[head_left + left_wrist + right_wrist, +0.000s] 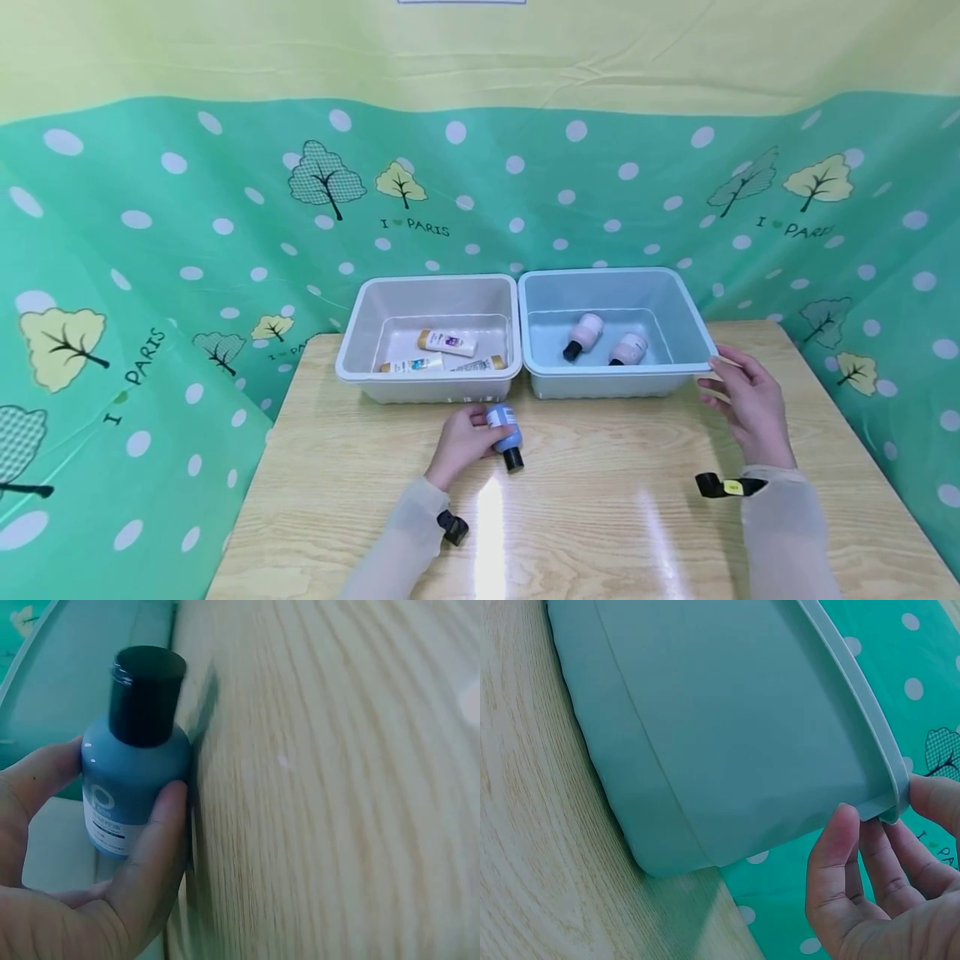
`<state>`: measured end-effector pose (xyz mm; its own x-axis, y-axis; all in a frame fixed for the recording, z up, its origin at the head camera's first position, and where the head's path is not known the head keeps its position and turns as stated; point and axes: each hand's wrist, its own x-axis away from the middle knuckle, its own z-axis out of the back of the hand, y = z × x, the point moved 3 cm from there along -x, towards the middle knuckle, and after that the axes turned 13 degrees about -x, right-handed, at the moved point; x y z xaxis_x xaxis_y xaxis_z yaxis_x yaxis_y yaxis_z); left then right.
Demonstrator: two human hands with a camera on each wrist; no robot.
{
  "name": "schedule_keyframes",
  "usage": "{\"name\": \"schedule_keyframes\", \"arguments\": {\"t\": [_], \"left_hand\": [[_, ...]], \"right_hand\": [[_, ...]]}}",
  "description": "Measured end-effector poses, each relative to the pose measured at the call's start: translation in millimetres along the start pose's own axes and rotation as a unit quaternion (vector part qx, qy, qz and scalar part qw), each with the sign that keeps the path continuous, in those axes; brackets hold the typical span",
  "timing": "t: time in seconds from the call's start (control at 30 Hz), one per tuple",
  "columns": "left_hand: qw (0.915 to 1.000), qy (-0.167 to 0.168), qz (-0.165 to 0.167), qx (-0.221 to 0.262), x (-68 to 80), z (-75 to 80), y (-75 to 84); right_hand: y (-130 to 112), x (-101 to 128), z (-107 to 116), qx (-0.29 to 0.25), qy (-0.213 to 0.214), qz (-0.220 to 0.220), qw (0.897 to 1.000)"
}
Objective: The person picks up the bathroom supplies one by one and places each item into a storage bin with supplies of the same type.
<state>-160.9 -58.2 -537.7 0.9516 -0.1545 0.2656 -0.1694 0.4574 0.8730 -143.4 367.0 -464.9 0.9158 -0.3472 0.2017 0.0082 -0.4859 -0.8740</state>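
the blue bottle [504,431] with its black cap lies low in the middle of the head view, on the wooden table [600,533], just in front of the gap between the two tubs. we see the left hand [463,442] wrapped round it, and the left wrist view shows the same: thumb on one side, fingers [154,847] curled on the other, so the bottle [131,772] is clamped between them, its cap pointing away from the palm.

to the right of centre in the head view, the right hand [742,400] sits at the near right corner of the blue tub [693,333]. in the right wrist view the fingertips [840,840] and thumb pinch the tub's rim [885,787] at that corner, so this grip is closed on the rim.

inside the blue tub lie two pink bottles [585,333] with dark caps, side by side on its floor. the white tub [356,333] stands touching it on the left and holds three tubes [447,342] lying flat. behind everything hangs a green cloth [187,217] with white dots and trees.
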Motion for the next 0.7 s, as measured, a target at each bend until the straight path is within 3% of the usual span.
{"name": "schedule_keyframes", "arguments": {"t": [0.43, 0.57, 0.7], "left_hand": [[0.9997, -0.001, 0.020, -0.013, 1.5, 1.9, -0.6], [0.9984, -0.024, 0.029, 0.042, 0.7, 1.6, -5.1], [0.9904, -0.062, 0.039, 0.117, 2.8, -1.1, -9.2]], "right_hand": [[0.2, 0.2, -0.7, 0.004, 0.002, 0.001, 1.000], [0.1, 0.4, -0.3, 0.000, 0.002, 0.000, 1.000], [-0.6, -0.2, -0.3, 0.002, 0.001, -0.001, 1.000]]}}
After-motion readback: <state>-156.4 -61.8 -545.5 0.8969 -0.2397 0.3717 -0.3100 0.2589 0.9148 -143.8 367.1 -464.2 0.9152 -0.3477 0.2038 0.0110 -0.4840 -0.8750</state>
